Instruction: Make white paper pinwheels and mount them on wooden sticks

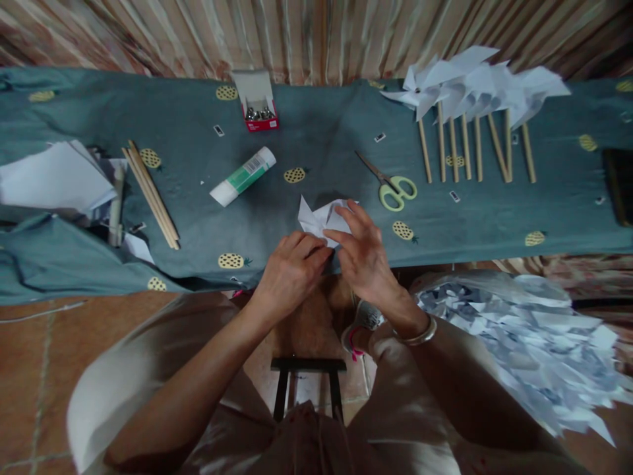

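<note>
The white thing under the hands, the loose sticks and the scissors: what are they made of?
The folded piece looks like thin matte white paper: sharp creases. The loose sticks look like bare pale wood, probably. The scissors seem to have grey metal blades and smooth light-green plastic handles.

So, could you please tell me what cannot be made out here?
Head view:
White paper: mostly covered by the left hand and right hand, so its folds and their grip are hidden.
Red box: the shiny contents are too small to identify.
Glue stick: label too small to read.
Dark object: cut off by the right edge.
</note>
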Demonstrator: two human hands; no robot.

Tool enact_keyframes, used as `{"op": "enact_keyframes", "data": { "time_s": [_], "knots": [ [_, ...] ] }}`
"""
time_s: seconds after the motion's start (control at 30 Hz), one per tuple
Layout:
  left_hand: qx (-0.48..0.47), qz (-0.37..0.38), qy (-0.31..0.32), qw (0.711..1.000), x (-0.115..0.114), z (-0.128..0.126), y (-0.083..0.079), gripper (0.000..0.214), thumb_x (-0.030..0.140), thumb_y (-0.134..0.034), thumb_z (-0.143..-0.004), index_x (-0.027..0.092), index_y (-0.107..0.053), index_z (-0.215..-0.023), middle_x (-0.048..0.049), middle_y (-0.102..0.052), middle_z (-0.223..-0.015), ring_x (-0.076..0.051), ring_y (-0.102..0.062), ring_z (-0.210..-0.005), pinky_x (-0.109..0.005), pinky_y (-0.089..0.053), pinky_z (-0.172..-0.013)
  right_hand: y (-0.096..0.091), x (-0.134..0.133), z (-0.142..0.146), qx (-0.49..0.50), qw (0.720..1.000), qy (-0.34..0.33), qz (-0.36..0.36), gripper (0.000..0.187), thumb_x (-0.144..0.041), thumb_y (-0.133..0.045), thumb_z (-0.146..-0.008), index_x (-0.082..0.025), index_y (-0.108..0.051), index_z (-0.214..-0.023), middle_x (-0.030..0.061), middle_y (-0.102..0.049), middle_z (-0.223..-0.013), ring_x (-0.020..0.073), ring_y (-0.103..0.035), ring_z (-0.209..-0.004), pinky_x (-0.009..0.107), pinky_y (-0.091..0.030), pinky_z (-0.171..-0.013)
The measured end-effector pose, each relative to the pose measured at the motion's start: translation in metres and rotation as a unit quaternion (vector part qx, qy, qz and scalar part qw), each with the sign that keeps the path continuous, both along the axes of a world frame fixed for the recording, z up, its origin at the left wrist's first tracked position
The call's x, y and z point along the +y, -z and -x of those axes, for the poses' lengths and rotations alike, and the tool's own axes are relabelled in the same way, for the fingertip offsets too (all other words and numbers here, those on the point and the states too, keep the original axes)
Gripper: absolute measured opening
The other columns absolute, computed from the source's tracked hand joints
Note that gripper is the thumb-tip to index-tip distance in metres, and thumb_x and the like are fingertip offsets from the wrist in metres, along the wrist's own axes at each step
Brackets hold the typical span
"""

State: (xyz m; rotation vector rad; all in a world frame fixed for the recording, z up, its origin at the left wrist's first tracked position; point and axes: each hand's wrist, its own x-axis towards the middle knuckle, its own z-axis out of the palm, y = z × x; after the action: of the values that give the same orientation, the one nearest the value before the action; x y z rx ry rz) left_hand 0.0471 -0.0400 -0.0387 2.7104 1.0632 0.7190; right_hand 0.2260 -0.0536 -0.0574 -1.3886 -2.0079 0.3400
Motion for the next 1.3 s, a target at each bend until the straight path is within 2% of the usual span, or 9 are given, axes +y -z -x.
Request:
{"op": "enact_keyframes", "data": {
  "time_s": [0.17,0.27,0.43,0.57,0.67,0.93,1.13,1.3],
  "knots": [
    [0.000,-0.007,0.003,1.000,0.000,-0.001,0.001,0.018,0.017,-0.056,-0.093,0.013,-0.069,-0.104,-0.0099,-0.071,-0.100,-0.023,-0.059,-0.091,-0.036,-0.050,-0.074,-0.007,0.009,-0.014,0.075,0.997,0.013,0.018,0.039,-0.008,-0.043,-0.087,-0.028,-0.067,-0.110,0.0019,-0.055,-0.142,0.0244,-0.043,-0.140,0.052,-0.039,-0.114],
    [0.007,-0.007,0.003,1.000,0.001,0.000,0.001,0.019,0.016,-0.055,-0.094,0.014,-0.069,-0.106,-0.0101,-0.071,-0.101,-0.023,-0.059,-0.091,-0.036,-0.049,-0.074,-0.009,0.016,-0.019,0.074,0.996,0.045,0.024,0.037,-0.012,-0.043,-0.090,-0.025,-0.065,-0.116,0.0063,-0.056,-0.141,0.0255,-0.050,-0.135,0.052,-0.042,-0.112],
    [0.008,-0.018,-0.016,1.000,0.009,0.010,0.002,0.020,0.017,-0.053,-0.095,0.016,-0.070,-0.105,-0.0090,-0.072,-0.103,-0.022,-0.060,-0.092,-0.036,-0.048,-0.074,-0.014,0.022,-0.019,0.061,0.995,0.066,0.046,0.036,-0.021,-0.047,-0.092,-0.022,-0.061,-0.124,0.0115,-0.057,-0.141,0.0279,-0.052,-0.133,0.052,-0.044,-0.110],
    [0.003,-0.011,-0.043,0.999,0.018,0.020,0.001,0.019,0.014,-0.053,-0.094,0.017,-0.070,-0.102,-0.0079,-0.071,-0.103,-0.022,-0.059,-0.094,-0.036,-0.048,-0.077,-0.020,0.021,-0.020,0.072,0.993,0.081,0.040,0.028,-0.022,-0.054,-0.090,-0.021,-0.067,-0.114,0.0124,-0.066,-0.128,0.0265,-0.061,-0.121,0.047,-0.051,-0.104],
    [-0.003,-0.007,-0.047,0.999,0.021,0.020,-0.002,0.020,0.013,-0.053,-0.093,0.018,-0.070,-0.101,-0.0081,-0.071,-0.104,-0.023,-0.059,-0.096,-0.037,-0.047,-0.078,-0.023,0.018,-0.022,0.089,0.992,0.079,0.037,0.023,-0.019,-0.055,-0.089,-0.022,-0.070,-0.105,0.0093,-0.072,-0.114,0.0245,-0.067,-0.110,0.045,-0.054,-0.097],
    [0.011,0.005,0.003,1.000,0.006,0.002,-0.007,0.019,0.031,-0.059,-0.093,0.017,-0.069,-0.101,-0.0094,-0.071,-0.104,-0.025,-0.058,-0.096,-0.038,-0.044,-0.076,-0.023,0.015,-0.020,0.102,0.990,0.088,0.053,0.019,-0.016,-0.058,-0.086,-0.020,-0.071,-0.098,0.0063,-0.075,-0.103,0.0194,-0.071,-0.089,0.036,-0.057,-0.084],
    [0.015,-0.019,0.003,1.000,0.004,0.000,-0.004,0.015,0.022,-0.056,-0.094,0.018,-0.070,-0.099,-0.0075,-0.072,-0.100,-0.023,-0.058,-0.094,-0.036,-0.042,-0.073,-0.020,0.014,-0.021,0.101,0.990,0.089,0.043,0.020,-0.018,-0.057,-0.086,-0.024,-0.071,-0.098,0.0048,-0.075,-0.103,0.0218,-0.070,-0.097,0.040,-0.055,-0.090],
    [0.020,-0.030,0.005,0.999,0.005,0.003,-0.005,0.017,0.019,-0.053,-0.095,0.016,-0.070,-0.096,-0.0079,-0.072,-0.096,-0.021,-0.060,-0.087,-0.035,-0.042,-0.070,-0.023,0.013,-0.025,0.136,0.987,0.070,0.049,0.028,-0.012,-0.053,-0.082,-0.025,-0.072,-0.097,0.0050,-0.072,-0.116,0.0224,-0.067,-0.109,0.044,-0.052,-0.098]
  ]
}}
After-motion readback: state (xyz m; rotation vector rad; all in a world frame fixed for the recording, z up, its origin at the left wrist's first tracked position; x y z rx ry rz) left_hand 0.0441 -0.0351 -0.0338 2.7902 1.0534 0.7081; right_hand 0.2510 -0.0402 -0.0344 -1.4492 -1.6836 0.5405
